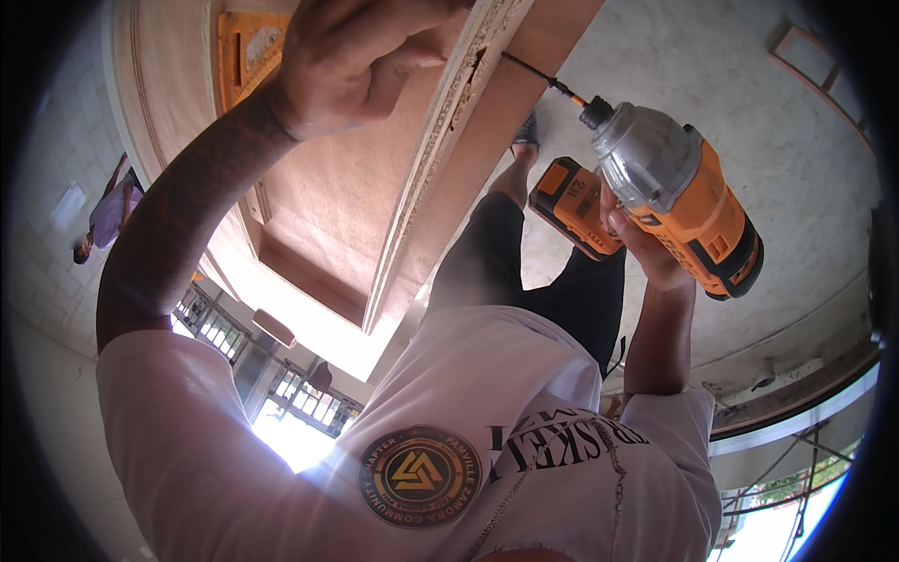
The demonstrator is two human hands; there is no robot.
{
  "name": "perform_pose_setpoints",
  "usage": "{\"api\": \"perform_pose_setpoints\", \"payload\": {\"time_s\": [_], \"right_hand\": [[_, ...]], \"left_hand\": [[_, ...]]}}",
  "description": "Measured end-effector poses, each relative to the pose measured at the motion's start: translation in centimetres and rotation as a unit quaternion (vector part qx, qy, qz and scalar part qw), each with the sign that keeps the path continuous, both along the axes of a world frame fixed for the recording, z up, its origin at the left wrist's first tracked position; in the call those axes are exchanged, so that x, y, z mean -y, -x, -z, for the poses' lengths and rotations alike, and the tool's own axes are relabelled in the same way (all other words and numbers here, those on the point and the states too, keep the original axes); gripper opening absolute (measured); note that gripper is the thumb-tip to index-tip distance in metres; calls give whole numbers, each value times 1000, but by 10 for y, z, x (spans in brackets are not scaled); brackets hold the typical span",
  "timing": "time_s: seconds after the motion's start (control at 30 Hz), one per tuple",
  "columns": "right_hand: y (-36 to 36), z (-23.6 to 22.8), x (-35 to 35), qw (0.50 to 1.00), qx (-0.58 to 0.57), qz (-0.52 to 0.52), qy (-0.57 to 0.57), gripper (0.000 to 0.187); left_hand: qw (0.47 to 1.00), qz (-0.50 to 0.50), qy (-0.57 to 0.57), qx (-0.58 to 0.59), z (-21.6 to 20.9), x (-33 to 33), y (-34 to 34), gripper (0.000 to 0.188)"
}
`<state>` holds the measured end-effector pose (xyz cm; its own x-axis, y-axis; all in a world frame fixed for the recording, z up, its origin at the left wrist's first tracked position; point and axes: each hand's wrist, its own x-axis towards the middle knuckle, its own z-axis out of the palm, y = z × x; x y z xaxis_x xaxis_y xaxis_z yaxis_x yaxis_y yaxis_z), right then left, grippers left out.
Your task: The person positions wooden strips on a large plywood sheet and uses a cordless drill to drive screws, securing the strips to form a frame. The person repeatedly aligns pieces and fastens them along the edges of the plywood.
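Note:
My right hand (646, 245) is wrapped round the handle of an orange and grey cordless impact driver (679, 178), its battery pack toward my legs. A long dark screw (529, 70) sits on the driver's bit, its tip against the wooden board (426, 178). Rough, chipped edging runs along that board. On the board's other side my left hand (342, 66) is closed, thumb and fingers at the board's edge near the top of the picture. Part of the left fingers is cut off there. Close to the left wrist lies an orange triangular square (248, 56).
The board belongs to a large open wooden box or cabinet (318, 244) at the left. A pale concrete floor (749, 122) stretches to the right, with a thin rectangular frame (805, 56) on it. Another person (112, 215) is far off at the left.

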<state>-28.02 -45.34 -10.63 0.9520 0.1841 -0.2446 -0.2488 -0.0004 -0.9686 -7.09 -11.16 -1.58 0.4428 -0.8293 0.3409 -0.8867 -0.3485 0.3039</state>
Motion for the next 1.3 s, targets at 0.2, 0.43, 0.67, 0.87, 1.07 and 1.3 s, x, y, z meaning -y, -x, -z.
{"api": "perform_pose_setpoints", "payload": {"time_s": [0.2,0.43,0.67,0.87,1.07,1.3], "right_hand": [[3,10,2,999,-21,-15,-21,45],[0,16,7,995,-20,-80,-49,49],[6,18,8,989,39,-128,65,34],[9,16,-1,961,-211,48,-171,31],[14,26,19,987,-129,-45,-80,56],[24,36,27,908,-314,-7,-276,82]], "left_hand": [[1000,0,7,3,0,3,-1,30],[1000,-25,6,-6,0,3,5,40],[995,-15,-92,-35,-10,-5,5,43],[996,-20,-87,-28,-12,1,8,49],[996,-18,-81,-27,-13,0,10,50],[996,-17,-82,-22,-12,-3,10,45]]}}
